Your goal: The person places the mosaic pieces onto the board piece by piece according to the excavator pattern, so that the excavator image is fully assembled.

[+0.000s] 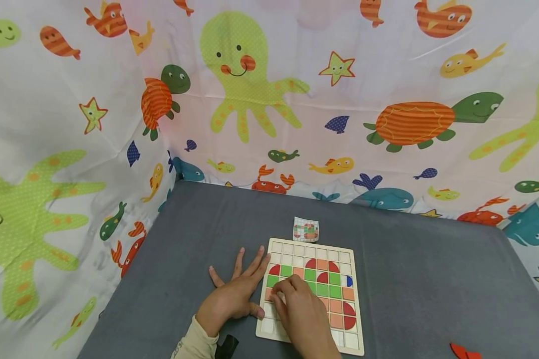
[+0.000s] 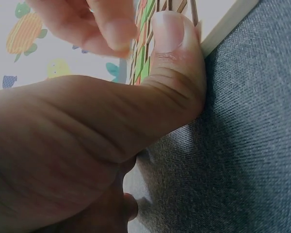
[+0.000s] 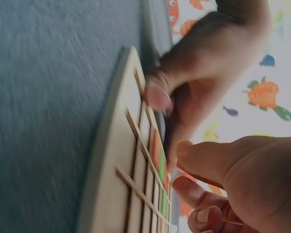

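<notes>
A square wooden grid board point(image 1: 352, 344) lies on the grey table, partly filled with green, salmon, red-and-white and blue-and-white tiles. My left hand point(image 1: 233, 297) spreads its fingers along the board's left side, and its thumb point(image 2: 177, 68) rests on the rim. Over the lower left cells, my right hand point(image 1: 303, 311) reaches in with bent fingers, thumb and forefinger close together near a salmon tile point(image 1: 268, 294). In the right wrist view, the right thumb point(image 3: 208, 158) stands just above the forefinger. Whether a tile is between them cannot be made out. The right hand hides several cells.
A small printed pattern card point(image 1: 305, 230) touches the board's far edge. Red pieces point(image 1: 464, 352) lie at the near right of the grey table point(image 1: 413, 279). A black object point(image 1: 226, 346) is beside the left wrist. A sea-animal curtain point(image 1: 296, 114) hangs behind and at the sides.
</notes>
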Demonstrator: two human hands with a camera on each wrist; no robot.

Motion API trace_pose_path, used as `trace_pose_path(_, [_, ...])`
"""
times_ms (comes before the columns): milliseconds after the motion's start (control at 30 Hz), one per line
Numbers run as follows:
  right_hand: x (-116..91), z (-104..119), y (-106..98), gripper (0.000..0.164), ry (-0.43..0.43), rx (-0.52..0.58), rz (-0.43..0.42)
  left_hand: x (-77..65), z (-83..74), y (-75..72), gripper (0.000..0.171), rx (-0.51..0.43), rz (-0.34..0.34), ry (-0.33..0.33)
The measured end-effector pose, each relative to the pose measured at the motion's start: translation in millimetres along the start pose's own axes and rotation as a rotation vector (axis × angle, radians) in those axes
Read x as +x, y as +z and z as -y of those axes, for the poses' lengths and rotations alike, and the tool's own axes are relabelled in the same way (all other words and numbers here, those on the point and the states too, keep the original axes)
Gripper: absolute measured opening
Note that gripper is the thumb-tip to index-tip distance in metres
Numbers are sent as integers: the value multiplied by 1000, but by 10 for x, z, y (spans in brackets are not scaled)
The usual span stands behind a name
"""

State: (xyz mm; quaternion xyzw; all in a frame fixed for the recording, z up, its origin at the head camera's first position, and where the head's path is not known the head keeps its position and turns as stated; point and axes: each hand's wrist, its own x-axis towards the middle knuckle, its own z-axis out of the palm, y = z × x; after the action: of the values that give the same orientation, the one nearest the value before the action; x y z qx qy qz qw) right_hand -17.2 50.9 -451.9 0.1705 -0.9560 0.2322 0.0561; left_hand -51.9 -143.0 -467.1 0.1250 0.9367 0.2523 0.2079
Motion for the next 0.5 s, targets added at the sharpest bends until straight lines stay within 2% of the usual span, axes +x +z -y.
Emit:
trace_pose_path(200, [-20, -180, -208, 11, 67, 6, -40, -26, -24, -46, 137, 2, -14, 8])
trace_pose_path(500, [-126, -608, -542, 10, 273, 1, -11, -40, -33, -68, 137, -8, -2, 4])
